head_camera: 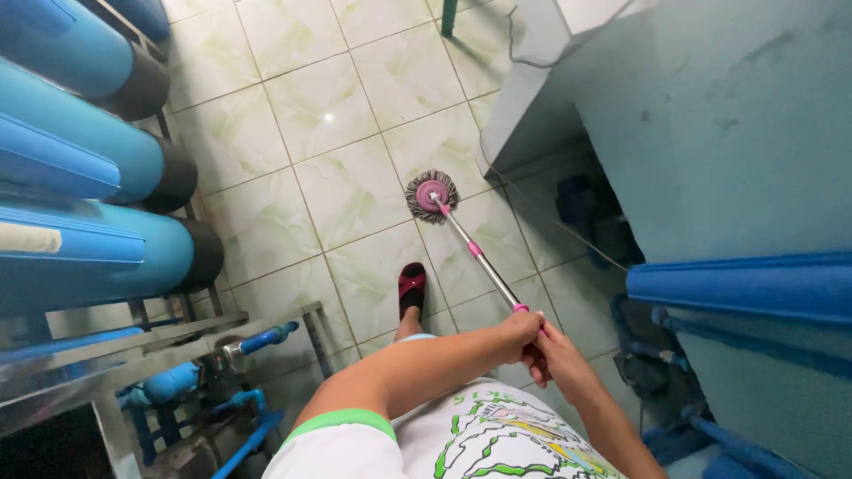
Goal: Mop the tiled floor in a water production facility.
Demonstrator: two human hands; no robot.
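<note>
Mop head [432, 196]: grey stringy cloth fringe around a glossy pink plastic disc. Pole [479, 257]: smooth bright metal with pink plastic collars. Floor [355, 115]: glazed pale-green marbled tiles, glossy, glare spot at 12 o'clock of the mop head. Tanks [89, 160] at 9 o'clock: smooth satin blue shells, matt black end caps. Frame [133, 341]: dull metal. Wall [728, 115] at 3 o'clock: matt, scuffed grey-green paint. Sandal [411, 286]: red straps, matt.

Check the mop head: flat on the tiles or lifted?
Flat on the floor: the mop head lies with strands fanned around its pink disc, handle slanting to both hands.
</note>
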